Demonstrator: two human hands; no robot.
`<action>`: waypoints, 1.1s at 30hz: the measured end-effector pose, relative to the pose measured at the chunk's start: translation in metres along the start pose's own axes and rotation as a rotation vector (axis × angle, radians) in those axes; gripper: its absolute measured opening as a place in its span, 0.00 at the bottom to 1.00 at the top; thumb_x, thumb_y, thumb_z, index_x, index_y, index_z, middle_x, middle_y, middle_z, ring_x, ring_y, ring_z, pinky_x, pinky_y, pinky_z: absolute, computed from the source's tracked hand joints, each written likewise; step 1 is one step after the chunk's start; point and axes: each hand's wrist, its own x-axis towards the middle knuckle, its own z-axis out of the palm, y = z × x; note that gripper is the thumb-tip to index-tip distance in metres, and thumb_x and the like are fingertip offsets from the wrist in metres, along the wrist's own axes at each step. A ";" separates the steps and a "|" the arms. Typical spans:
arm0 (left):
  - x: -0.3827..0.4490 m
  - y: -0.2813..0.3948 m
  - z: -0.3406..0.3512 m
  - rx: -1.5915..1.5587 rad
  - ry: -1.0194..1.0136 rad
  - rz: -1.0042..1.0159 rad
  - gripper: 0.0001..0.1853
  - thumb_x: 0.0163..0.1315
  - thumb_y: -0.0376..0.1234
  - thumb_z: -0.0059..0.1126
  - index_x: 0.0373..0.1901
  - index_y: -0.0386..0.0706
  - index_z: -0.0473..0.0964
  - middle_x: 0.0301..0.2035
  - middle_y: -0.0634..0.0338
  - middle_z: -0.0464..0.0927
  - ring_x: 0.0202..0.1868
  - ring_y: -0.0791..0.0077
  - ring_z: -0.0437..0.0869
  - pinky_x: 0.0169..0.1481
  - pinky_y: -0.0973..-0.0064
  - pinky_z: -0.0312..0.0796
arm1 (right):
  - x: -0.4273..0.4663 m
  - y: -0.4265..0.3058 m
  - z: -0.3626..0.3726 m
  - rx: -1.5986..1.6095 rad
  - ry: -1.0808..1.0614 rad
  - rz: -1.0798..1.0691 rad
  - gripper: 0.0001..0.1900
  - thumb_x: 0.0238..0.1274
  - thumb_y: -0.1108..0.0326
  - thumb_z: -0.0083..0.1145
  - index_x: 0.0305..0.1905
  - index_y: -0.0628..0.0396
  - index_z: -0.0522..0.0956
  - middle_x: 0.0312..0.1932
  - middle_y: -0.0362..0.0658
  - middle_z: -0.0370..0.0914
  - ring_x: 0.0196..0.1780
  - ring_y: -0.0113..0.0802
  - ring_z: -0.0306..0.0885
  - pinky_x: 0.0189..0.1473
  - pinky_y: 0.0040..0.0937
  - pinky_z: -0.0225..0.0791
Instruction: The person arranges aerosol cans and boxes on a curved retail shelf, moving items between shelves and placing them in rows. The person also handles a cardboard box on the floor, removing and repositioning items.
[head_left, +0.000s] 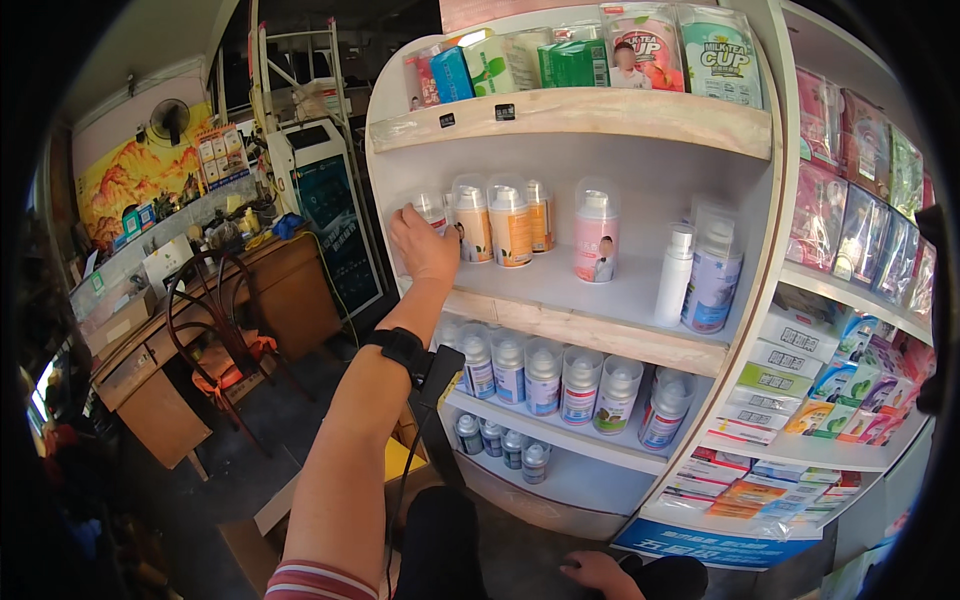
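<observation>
My left hand (426, 244) reaches to the left end of the middle shelf, its fingers and thumb around a clear-capped spray can (429, 208) that it partly hides. Just right of it stand orange spray cans (512, 225) with clear domed caps, one set farther back. A pink spray can (597, 236) is upright near the middle of that shelf. Toward the right end are a slim white spray bottle (675, 277) and a purple spray can (711, 274). Low in the view, my right hand (600, 573) is beside my knee, with no object visible in it; its fingers are only partly seen.
Lower shelves hold several capped cans (543, 379) and smaller cans (512, 450). Boxed goods (795, 360) fill the rack at right; packages (570, 64) line the top shelf. A cardboard box (274, 502) is beside my legs. A chair (217, 330) and desk (150, 352) stand at left.
</observation>
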 end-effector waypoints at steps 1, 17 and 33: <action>0.004 0.000 -0.005 0.036 -0.038 -0.083 0.36 0.43 0.36 0.70 0.53 0.34 0.61 0.55 0.42 0.62 0.57 0.46 0.64 0.62 0.60 0.61 | 0.001 0.000 0.001 0.000 -0.003 -0.002 0.26 0.56 0.44 0.53 0.49 0.54 0.78 0.41 0.51 0.80 0.46 0.50 0.78 0.48 0.41 0.70; -0.020 0.008 0.010 -0.345 -0.668 0.068 0.30 0.49 0.47 0.69 0.45 0.33 0.74 0.38 0.47 0.82 0.38 0.64 0.85 0.39 0.68 0.77 | 0.007 0.010 0.010 -0.006 -0.010 -0.005 0.23 0.57 0.45 0.52 0.43 0.54 0.79 0.39 0.51 0.80 0.44 0.51 0.77 0.46 0.45 0.70; -0.136 0.176 -0.028 -0.620 -0.657 0.475 0.43 0.49 0.44 0.66 0.59 0.28 0.57 0.56 0.35 0.61 0.59 0.44 0.66 0.61 0.58 0.63 | 0.002 0.017 0.011 0.007 0.019 -0.010 0.23 0.56 0.45 0.53 0.43 0.54 0.79 0.38 0.52 0.80 0.43 0.52 0.78 0.45 0.44 0.70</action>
